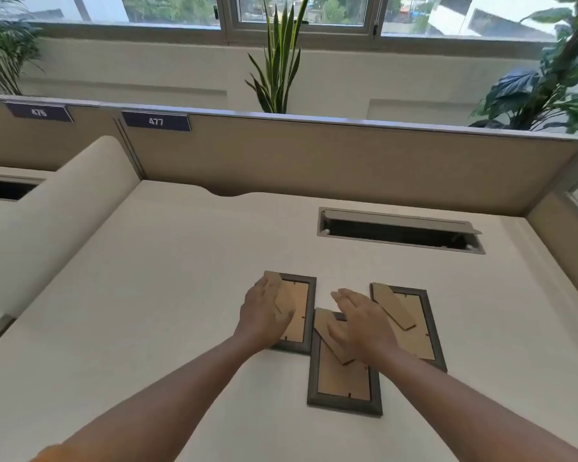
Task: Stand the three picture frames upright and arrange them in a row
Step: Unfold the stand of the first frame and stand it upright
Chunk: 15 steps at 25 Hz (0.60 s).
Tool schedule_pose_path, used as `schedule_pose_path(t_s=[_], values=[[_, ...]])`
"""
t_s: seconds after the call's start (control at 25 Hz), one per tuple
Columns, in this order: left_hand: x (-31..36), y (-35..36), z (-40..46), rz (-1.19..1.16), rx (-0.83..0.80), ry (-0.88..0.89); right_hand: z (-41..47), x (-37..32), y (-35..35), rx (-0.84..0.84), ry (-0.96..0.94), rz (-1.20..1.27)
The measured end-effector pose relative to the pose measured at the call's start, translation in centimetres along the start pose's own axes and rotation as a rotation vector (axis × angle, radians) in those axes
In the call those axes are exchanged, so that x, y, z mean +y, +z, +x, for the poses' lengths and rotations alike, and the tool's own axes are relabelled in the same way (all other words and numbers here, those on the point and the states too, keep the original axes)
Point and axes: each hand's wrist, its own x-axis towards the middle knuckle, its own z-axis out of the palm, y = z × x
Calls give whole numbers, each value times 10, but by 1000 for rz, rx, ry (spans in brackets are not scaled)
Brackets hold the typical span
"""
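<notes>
— Status of the frames?

— All three lie face down on the counter [167, 295]: left frame [297, 315], middle frame [344, 385] nearer, right frame [414, 328]. None upright, no row formed.

— The hands?

— Left hand [264, 315] rests flat on the left frame, right hand [361, 325] over the middle one; each grip is spread, nothing held.

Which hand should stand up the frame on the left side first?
Probably the left hand: it already lies over the left frame and its stand flap. The right hand is over the middle frame, farther away.
</notes>
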Motion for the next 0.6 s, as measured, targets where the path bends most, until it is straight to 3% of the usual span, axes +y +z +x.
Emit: schedule_pose_path(t_s=[0.16,0.6], values=[[-15,15,11,-192,-82,-212,2,-4,24,-244,-28,23],[-34,16,48,-590,-54,-568,43,-18,49,-439,-85,-34]])
